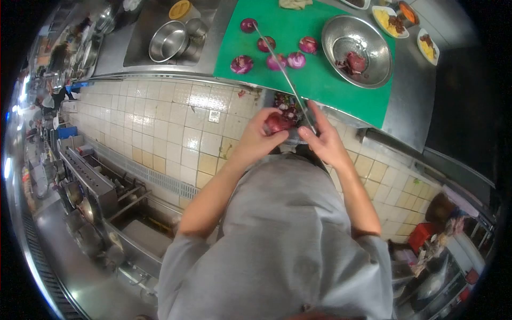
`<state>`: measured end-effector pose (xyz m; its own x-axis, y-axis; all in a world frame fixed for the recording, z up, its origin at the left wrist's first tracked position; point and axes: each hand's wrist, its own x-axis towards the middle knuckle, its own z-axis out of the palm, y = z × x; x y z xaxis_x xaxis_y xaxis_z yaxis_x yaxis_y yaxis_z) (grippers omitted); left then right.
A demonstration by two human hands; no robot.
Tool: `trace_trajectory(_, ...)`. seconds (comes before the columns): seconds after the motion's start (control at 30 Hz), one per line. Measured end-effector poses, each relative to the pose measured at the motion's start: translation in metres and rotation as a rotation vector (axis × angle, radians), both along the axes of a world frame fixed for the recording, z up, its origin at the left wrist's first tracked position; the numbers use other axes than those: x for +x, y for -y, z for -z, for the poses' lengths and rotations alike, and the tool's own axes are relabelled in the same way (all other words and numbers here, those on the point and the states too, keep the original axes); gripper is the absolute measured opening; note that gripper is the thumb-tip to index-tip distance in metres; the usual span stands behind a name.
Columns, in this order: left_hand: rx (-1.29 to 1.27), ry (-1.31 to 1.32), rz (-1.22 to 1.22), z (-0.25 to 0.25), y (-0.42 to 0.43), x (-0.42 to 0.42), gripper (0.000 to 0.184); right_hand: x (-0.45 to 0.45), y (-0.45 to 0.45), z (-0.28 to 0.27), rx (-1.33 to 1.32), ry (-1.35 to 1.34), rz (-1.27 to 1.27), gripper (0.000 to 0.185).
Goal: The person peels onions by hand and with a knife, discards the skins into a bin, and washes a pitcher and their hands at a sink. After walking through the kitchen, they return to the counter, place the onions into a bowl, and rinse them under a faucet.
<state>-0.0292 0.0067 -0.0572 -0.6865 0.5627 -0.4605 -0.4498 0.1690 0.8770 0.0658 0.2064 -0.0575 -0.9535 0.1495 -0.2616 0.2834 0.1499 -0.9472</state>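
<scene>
In the head view, the left hand (260,136) is clamped on a red onion (277,123) off the near edge of the green board (233,45) — the right hand (325,141) grips a knife (288,79), its long blade slanting forward-left above the board.

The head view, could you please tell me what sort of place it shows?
Probably a restaurant kitchen: a large green cutting board with red onions, a steel sink and a floor drain.

No readable text, no legible labels, brands, numbers or signs
</scene>
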Motion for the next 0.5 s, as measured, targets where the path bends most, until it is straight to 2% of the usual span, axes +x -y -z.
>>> trace_trajectory(0.07,-0.183,-0.542,0.124,0.0,0.0,0.002,0.051,-0.006,0.002,-0.002,0.009,-0.014,0.003,0.075)
trace_trajectory(0.1,-0.184,-0.544,0.121,-0.006,-0.001,0.002,0.051,-0.01,0.003,-0.004,0.012,-0.021,0.003,0.075)
trace_trajectory(0.17,-0.33,-0.866,0.217,-0.02,-0.005,0.003,0.052,-0.017,0.006,-0.01,-0.177,0.098,-0.006,0.074)
trace_trajectory(0.3,-0.318,-0.953,0.183,-0.022,-0.008,0.003,0.058,-0.024,0.01,-0.001,-0.108,0.07,-0.048,0.071)
trace_trajectory(0.37,-0.334,-0.913,0.16,-0.02,-0.002,-0.001,0.06,-0.021,0.012,0.017,0.024,-0.164,-0.007,0.067)
trace_trajectory(0.4,-0.338,-0.912,0.161,-0.017,0.004,-0.002,0.06,-0.019,0.012,0.021,0.02,-0.163,-0.007,0.067)
trace_trajectory(0.47,-0.268,-0.674,0.103,-0.007,0.014,-0.002,0.056,-0.017,0.007,0.026,-0.087,-0.114,0.028,0.065)
trace_trajectory(0.5,-0.268,-0.673,0.105,-0.001,0.018,-0.002,0.056,-0.017,0.006,0.027,-0.088,-0.113,0.03,0.065)
